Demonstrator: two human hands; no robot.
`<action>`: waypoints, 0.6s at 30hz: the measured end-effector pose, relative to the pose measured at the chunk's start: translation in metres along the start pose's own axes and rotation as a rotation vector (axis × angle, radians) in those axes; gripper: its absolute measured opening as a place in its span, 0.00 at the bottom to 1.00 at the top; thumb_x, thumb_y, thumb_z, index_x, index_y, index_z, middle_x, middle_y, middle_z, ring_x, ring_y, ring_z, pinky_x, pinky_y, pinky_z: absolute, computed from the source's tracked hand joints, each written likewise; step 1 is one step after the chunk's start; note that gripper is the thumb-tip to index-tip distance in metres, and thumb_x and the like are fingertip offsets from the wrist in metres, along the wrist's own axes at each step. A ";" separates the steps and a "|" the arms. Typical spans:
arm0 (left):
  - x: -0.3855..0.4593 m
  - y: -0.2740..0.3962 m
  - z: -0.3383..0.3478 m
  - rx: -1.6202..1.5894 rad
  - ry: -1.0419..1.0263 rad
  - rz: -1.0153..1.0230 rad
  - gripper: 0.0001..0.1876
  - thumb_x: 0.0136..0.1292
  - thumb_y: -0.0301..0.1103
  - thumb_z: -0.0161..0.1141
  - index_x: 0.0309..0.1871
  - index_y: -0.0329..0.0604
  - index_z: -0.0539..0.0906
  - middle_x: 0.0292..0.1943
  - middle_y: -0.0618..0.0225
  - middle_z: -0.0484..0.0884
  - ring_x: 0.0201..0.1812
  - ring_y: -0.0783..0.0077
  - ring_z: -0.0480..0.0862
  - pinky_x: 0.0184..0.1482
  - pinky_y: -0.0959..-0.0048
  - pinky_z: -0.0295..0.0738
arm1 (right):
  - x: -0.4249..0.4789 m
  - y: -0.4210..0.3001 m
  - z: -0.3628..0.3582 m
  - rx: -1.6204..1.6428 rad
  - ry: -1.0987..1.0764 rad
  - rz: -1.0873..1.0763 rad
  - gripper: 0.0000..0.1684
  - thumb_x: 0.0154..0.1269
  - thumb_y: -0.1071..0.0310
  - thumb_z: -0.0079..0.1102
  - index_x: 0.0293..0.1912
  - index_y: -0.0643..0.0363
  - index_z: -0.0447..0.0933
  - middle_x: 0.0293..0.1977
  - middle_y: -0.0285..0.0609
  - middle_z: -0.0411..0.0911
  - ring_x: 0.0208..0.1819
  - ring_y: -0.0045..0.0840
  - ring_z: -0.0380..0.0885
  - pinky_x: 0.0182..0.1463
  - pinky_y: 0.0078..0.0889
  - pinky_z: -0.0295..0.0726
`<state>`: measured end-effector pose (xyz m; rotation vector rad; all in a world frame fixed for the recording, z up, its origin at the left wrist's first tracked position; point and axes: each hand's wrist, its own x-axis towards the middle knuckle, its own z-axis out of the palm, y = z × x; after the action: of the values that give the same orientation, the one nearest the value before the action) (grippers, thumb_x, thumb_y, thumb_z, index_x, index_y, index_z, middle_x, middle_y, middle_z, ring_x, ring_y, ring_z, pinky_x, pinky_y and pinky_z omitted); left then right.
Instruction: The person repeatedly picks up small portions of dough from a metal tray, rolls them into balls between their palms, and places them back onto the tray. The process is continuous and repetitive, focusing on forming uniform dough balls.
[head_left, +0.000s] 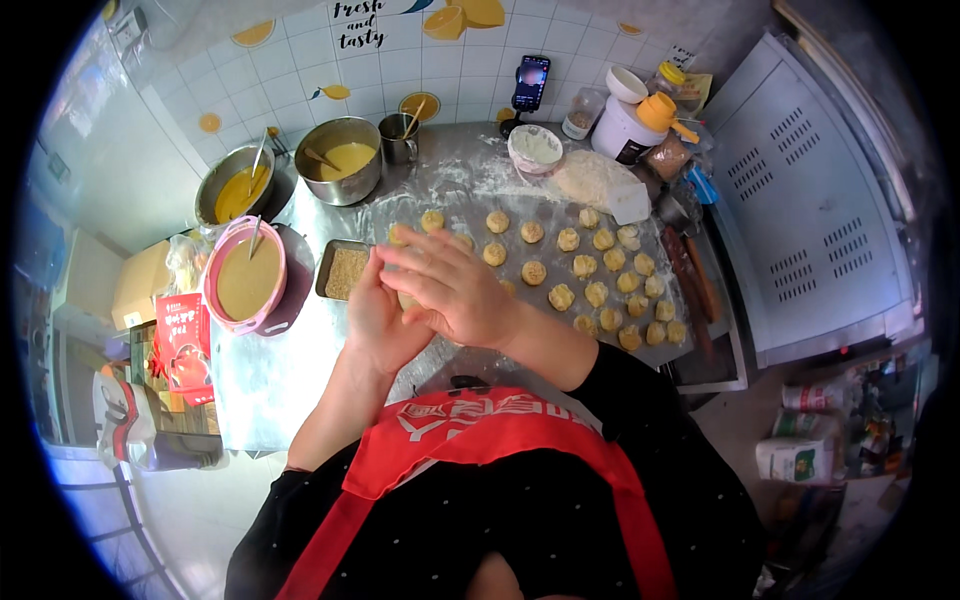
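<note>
My left hand (382, 319) is turned palm inward, fingers raised, just below the small metal tray (321, 279) of brown crumbs or seeds. Against it leans my right hand (457, 289), fingers slanting across the left fingers. Between the palms a bit of something pale, perhaps dough, shows; the hands hide most of it. Several round dough pieces (533, 273) lie beyond and to the right of the hands, some smooth, some rough and folded. A large floured dough mass (592, 180) rests at the back, beside a white bowl of flour (535, 148) and a white scraper (628, 202).
At left stand a pink basin (283, 281) of brownish batter, a metal bowl of yellow liquid (202, 202) and a metal pot (360, 193). A phone on a stand (531, 82) is at the back wall. Rolling pins (686, 277) lie near the right edge, by a metal cabinet (810, 180).
</note>
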<state>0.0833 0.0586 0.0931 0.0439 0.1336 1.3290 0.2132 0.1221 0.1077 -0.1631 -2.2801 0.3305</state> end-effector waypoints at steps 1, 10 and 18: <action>-0.001 0.001 0.007 0.056 0.049 -0.009 0.31 0.72 0.58 0.33 0.64 0.42 0.66 0.61 0.61 0.71 0.63 0.62 0.71 0.64 0.63 0.64 | 0.005 -0.006 -0.006 -0.072 0.026 0.016 0.23 0.59 0.62 0.62 0.52 0.61 0.74 0.55 0.48 0.74 0.59 0.42 0.72 0.64 0.48 0.65; 0.006 -0.019 0.002 0.144 0.047 0.145 0.30 0.72 0.58 0.35 0.63 0.43 0.67 0.59 0.61 0.73 0.62 0.64 0.71 0.63 0.64 0.66 | -0.006 0.008 0.014 0.320 0.138 0.159 0.22 0.61 0.63 0.60 0.54 0.61 0.73 0.55 0.50 0.73 0.62 0.45 0.67 0.65 0.48 0.64; 0.003 -0.014 0.012 0.072 0.071 -0.006 0.27 0.73 0.56 0.35 0.55 0.42 0.72 0.55 0.63 0.75 0.55 0.66 0.76 0.57 0.66 0.73 | -0.005 -0.003 0.004 0.183 0.194 0.122 0.20 0.61 0.61 0.61 0.48 0.64 0.77 0.45 0.50 0.80 0.51 0.40 0.78 0.58 0.44 0.72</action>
<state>0.0985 0.0584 0.1028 0.0575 0.2414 1.3200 0.2131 0.1169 0.1024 -0.2302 -2.0413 0.5606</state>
